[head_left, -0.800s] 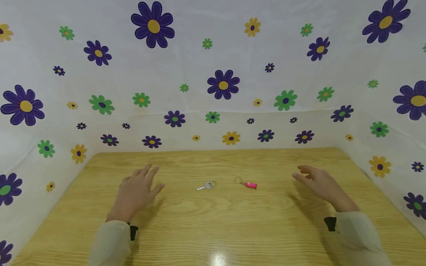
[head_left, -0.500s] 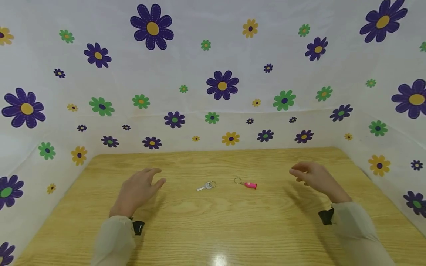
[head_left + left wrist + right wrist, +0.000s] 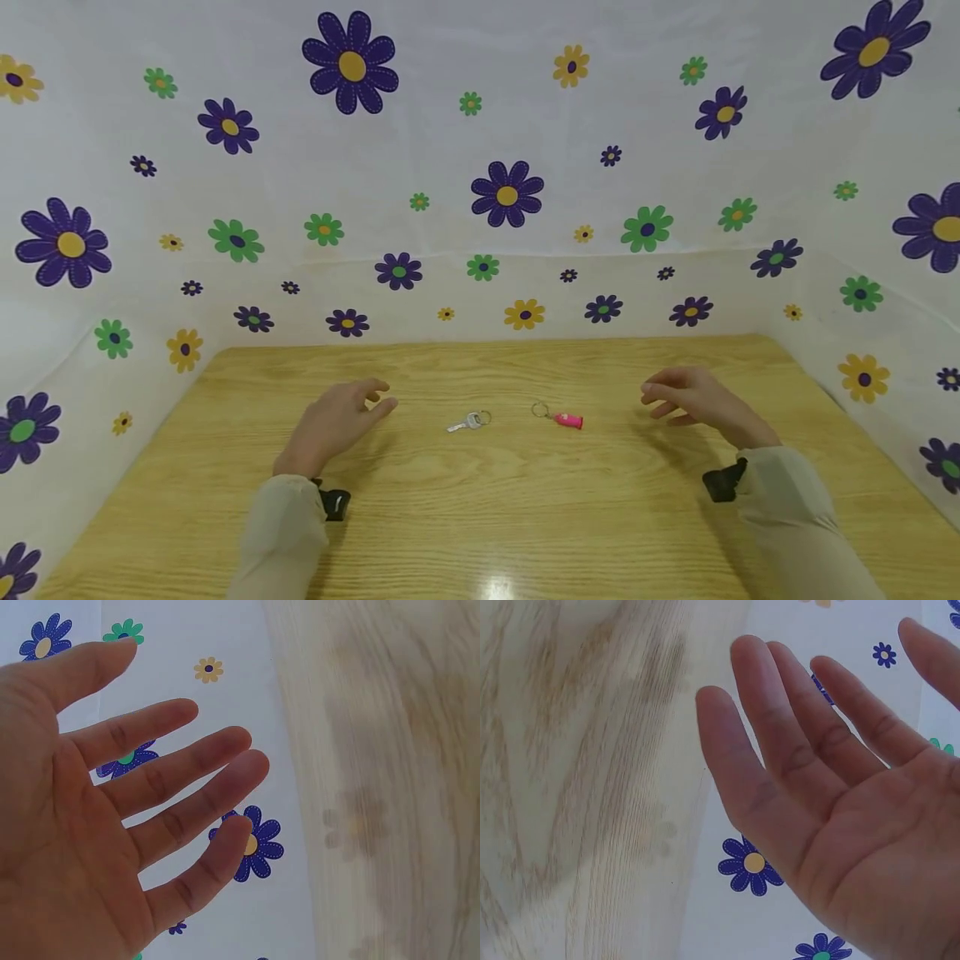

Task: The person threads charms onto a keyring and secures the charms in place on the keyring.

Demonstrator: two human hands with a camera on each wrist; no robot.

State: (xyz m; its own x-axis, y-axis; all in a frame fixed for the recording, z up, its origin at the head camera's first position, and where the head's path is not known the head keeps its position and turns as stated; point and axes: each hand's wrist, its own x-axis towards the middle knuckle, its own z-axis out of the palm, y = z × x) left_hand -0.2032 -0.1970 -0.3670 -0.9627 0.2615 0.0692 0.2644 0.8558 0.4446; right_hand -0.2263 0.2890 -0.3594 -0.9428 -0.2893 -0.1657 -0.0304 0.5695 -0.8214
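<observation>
A silver key (image 3: 468,422) with a small split ring lies flat near the middle of the wooden table. To its right lies a bright pink keychain fob (image 3: 568,420), joined by a short link to its own metal ring (image 3: 540,409). My left hand (image 3: 333,425) hovers over the table left of the key, its fingers relaxed and holding nothing. On the other side my right hand (image 3: 701,402) hovers right of the pink fob, likewise holding nothing. Both wrist views show a bare palm with spread, loosely bent fingers; neither key nor fob appears there.
The wooden table (image 3: 480,500) runs back to a white cloth wall (image 3: 442,142) printed with purple, green and yellow flowers. The same cloth closes off the left and right sides. A black wrist strap (image 3: 335,503) shows at the left sleeve, another strap (image 3: 723,482) at the right.
My left hand has moved right, closer to the key. The right hand has shifted a little left toward the pink fob. Key and fob have stayed where they lie.
</observation>
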